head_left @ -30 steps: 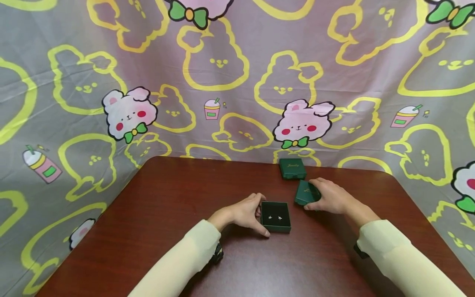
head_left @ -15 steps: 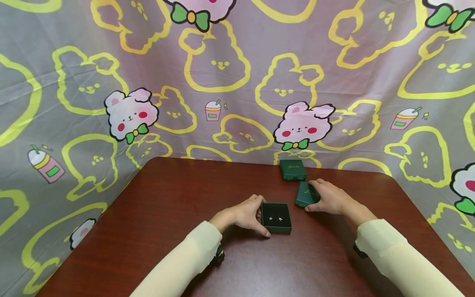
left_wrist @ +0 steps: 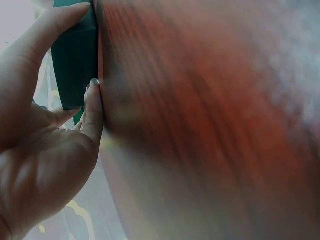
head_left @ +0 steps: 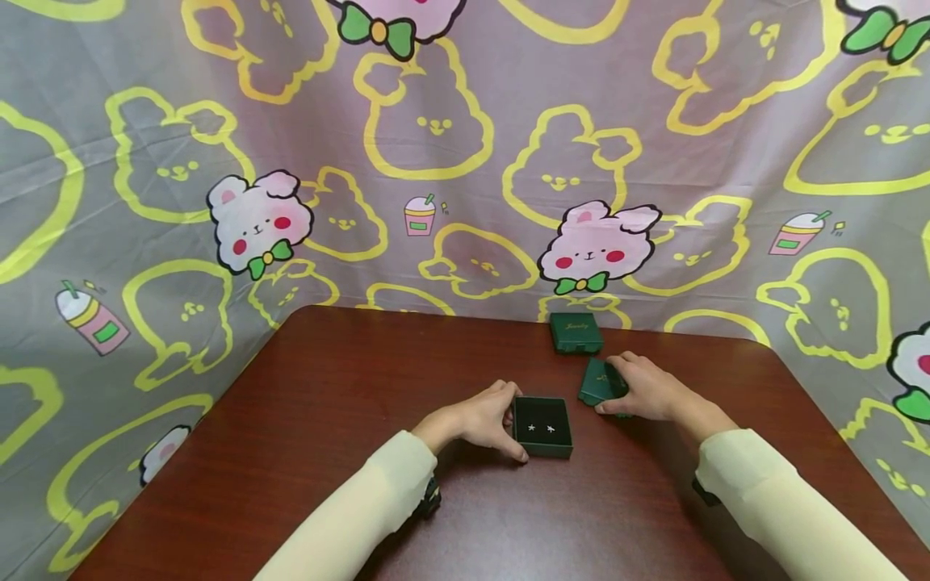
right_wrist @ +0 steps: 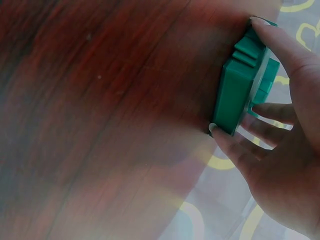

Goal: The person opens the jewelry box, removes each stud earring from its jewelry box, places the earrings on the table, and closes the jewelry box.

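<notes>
My left hand (head_left: 485, 420) holds the left side of an open green jewelry box (head_left: 543, 452), its thumb at the near corner and fingers at the far one. Two small silver star-shaped earrings (head_left: 541, 428) sit on the black pad (head_left: 541, 410) inside. In the left wrist view, thumb and fingers span the box's side (left_wrist: 75, 60). To the right, my right hand (head_left: 650, 387) grips a green jewelry box piece (head_left: 597, 386) with gold lettering, thumb and fingers on opposite edges. Its green side (right_wrist: 235, 92) shows in the right wrist view; whether it is a lid or a whole box, I cannot tell.
Another green jewelry box (head_left: 576, 333), closed, with gold lettering, lies at the back of the brown wooden table (head_left: 349, 363). A grey cloth (head_left: 465, 186) with yellow animal outlines hangs behind the table and along its sides.
</notes>
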Action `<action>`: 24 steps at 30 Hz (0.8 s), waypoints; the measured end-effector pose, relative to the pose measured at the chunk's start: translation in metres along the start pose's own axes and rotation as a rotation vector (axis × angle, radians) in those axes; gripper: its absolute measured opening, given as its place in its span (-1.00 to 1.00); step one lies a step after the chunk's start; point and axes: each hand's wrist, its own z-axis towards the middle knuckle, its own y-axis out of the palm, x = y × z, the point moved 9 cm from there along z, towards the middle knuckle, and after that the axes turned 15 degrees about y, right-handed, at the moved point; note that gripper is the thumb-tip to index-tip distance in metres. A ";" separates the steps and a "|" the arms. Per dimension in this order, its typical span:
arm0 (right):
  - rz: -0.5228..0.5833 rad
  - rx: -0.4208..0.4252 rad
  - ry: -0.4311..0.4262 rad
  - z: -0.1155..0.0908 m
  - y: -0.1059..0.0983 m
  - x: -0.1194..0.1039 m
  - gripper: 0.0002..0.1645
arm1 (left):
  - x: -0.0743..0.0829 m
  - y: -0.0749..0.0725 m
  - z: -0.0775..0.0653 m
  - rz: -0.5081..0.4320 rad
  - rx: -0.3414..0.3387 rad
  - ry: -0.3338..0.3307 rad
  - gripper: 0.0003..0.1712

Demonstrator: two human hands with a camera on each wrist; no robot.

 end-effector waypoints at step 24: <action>0.051 -0.005 -0.055 -0.009 -0.009 0.000 0.18 | 0.001 0.001 -0.001 -0.008 0.002 0.007 -0.15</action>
